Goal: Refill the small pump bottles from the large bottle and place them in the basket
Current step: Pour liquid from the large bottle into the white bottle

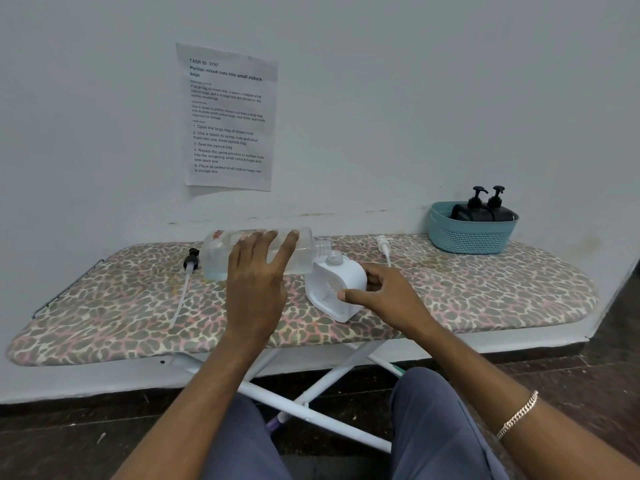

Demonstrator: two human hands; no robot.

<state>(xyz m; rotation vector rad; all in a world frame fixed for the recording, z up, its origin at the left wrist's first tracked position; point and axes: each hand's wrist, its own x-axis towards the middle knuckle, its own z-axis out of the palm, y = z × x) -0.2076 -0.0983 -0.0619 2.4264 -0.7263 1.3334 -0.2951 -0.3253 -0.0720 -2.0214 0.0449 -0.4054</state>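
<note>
Quick rundown from my end, left to right across the leopard-print ironing board.

Far left, a black pump head lies flat with its dip tube trailing toward me. It's parked well away from the pour, I guess so it doesn't get knocked.

Next is the large clear bottle, uncapped and tipped onto its side in the air. My left hand is draped over the top of it, fingers spread and wrapped across the barrel, grasping it. The thumb is hidden underneath. A wide grip like that makes sense for steering the neck. The mouth sits right over the open neck of the small white bottle, so this looks like the pouring step. What little liquid I can make out sits toward the base end, so it probably needs more tilt.

The white bottle stands on the board, leaning a bit toward the big one. My right hand pinches it, thumb on the front face and fingers curled round the back, to stop it skating or tipping.

Just right of that, its white pump head waits on the board, close enough to grab for recapping.

Far right against the wall, the teal basket already has two black pump bottles in it, pumps on — so the white one looks like the last one to go.
</note>
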